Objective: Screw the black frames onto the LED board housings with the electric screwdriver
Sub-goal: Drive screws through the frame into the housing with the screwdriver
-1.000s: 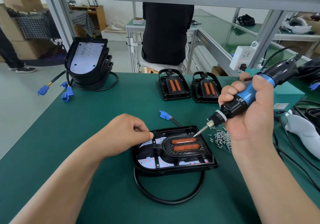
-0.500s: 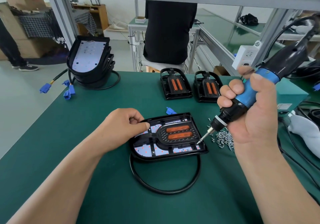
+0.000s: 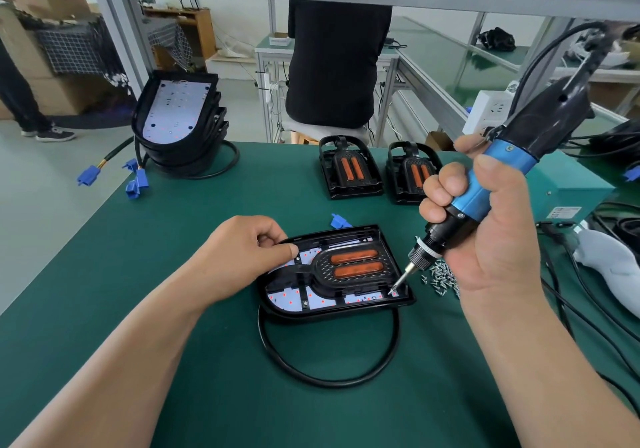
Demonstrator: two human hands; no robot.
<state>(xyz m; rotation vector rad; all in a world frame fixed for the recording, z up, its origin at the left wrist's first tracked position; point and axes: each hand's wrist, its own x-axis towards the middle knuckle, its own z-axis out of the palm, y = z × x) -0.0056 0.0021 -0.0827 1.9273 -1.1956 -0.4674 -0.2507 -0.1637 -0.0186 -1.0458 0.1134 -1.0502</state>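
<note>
Green matting [image 3: 166, 295] covered the bench, and both forearms came in from the bottom edge of the frame. Nearest lay a black cable loop [image 3: 327, 382], running under the LED board housing [image 3: 346, 313] at centre, with its black frame [image 3: 320, 271] seated on the board. The left hand [image 3: 239, 257], at centre left, had its fingers curled and pinched the housing's left rim under the thumb. The right hand [image 3: 485, 240], at right, was wrapped fully round the electric screwdriver [image 3: 485, 193], which tilted up to the right; its bit touched the housing's lower right corner. Whether a screw sat under the tip was too small to tell. Loose screws [image 3: 440, 276] lay partly hidden behind that hand. A blue connector [image 3: 339, 221] peeked from behind the housing. Farther back stood two framed units [image 3: 349, 170] and, upper left, a stack of housings [image 3: 176, 115]. The screwdriver's cord ran out at upper right.
</note>
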